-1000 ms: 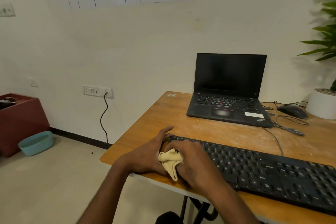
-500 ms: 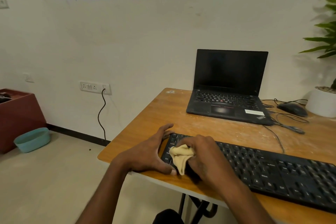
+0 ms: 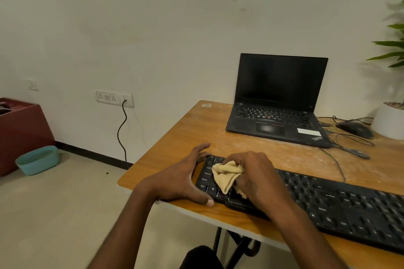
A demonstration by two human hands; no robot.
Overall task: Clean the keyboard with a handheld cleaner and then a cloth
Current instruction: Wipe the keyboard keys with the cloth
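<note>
Our right hand [image 3: 254, 176] bunches the yellow cloth [image 3: 227, 176] in curled fingers and presses it on the left end of the black keyboard [image 3: 328, 203], over the keys near Ctrl. Our left hand [image 3: 183, 179] braces that same end: fingers spread along the keyboard's far left corner, thumb [image 3: 206, 202] on the near edge, so the hand clamps the keyboard's short side. The two hands sit close together, cloth between them, not quite touching as far as we can tell.

Keyboard lies across the near part of the wooden desk [image 3: 175, 137], running out of frame to the right, its right half blurred. Desk top shows pale dusty smears.

Further back we see an open black laptop [image 3: 277, 102], screen dark, white sticker on the palm rest. Right of it a black mouse [image 3: 355, 129] with loose cables [image 3: 349, 146], then a white plant pot [image 3: 388, 122] with green leaves at the frame edge.

Left of the desk: wall socket plate [image 3: 113, 98] with a black cord [image 3: 122, 129] hanging down, a teal tub [image 3: 38, 159] on the floor, a dark red box [image 3: 21, 131] beside it.
</note>
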